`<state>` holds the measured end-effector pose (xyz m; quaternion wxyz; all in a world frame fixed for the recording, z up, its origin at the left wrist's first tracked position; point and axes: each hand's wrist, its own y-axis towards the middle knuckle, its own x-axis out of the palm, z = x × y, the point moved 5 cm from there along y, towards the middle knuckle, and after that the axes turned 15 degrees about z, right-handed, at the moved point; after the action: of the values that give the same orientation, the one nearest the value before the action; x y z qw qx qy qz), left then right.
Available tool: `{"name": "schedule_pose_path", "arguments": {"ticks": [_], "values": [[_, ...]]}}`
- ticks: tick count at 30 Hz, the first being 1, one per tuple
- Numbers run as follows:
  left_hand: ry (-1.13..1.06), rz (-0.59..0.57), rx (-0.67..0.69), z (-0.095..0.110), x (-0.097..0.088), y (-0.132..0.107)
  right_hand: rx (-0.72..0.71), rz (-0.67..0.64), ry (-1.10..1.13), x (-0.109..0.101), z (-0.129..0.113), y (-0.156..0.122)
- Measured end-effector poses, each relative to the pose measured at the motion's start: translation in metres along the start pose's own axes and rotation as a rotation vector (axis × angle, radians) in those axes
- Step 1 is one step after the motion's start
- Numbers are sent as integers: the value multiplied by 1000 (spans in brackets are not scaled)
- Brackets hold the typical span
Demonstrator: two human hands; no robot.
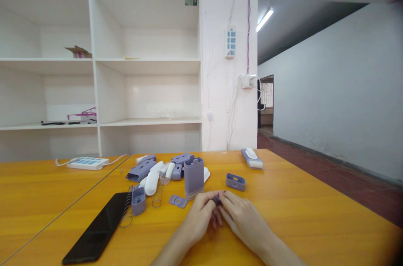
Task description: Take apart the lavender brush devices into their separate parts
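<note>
My left hand (202, 212) and my right hand (242, 215) meet above the table, fingertips pinched on a small dark purple piece (217, 199). Most of that piece is hidden by the fingers, so its kind does not show. Just beyond my left hand stands an upright purple plastic housing (194, 177) with a clear base. Flat purple ring-shaped plates (178, 201) lie to its left. Beyond my right hand sits a hollow purple oblong frame (235, 181) with a hole in it.
Purple shells (142, 169), white covers (153, 178) and springs (157, 199) lie heaped at the left. A purple cup-like part (138, 201) stands beside a black tablet-like slab (97, 228). At the back are a power strip (88, 162) and a purple-and-white device (252, 158).
</note>
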<state>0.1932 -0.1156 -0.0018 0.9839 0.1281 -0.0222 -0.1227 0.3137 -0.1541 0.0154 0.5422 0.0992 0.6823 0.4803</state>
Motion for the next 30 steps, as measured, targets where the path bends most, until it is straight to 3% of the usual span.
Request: {"name": "schedule_pose_path", "arguments": {"ticks": [16,30], "values": [[-205,1,-142,-15,-2,15,12,40,10,-5,3,3],[-18,31,26,-13,3,10,-78,-40,-158,6,1,0]]}}
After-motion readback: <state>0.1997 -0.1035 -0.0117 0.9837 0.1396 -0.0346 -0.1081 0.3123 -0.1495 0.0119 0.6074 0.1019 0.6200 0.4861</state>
